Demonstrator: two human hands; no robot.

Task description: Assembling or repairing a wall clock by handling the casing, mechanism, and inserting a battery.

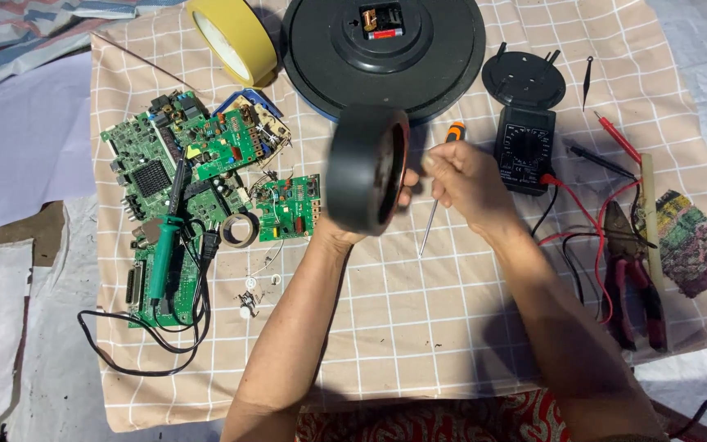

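A: Start at the hands. What is each one doing?

B: The left hand is closed around a black round speaker-like part, held up on edge above the cloth, with a copper-coloured ring showing on its right face. The right hand is curled into a loose fist just right of that part, fingertips at its rim; whether it pinches anything I cannot tell.

A: And the room around them?

B: Below the hands the checked beige cloth lies bare down to its near edge. A screwdriver with an orange-and-black handle lies under the right hand, its thin shaft pointing toward the person.

A: Further out?

B: To the left, near the left wrist, green circuit boards are piled, with a green-handled soldering iron across them, its black cord looping toward the cloth's edge, and a small roll of tape. Behind the hands sits a big black plastic clock back, with a yellow tape roll beside it. To the right, a black multimeter with red and black leads, then red-handled pliers, well apart from the right forearm.
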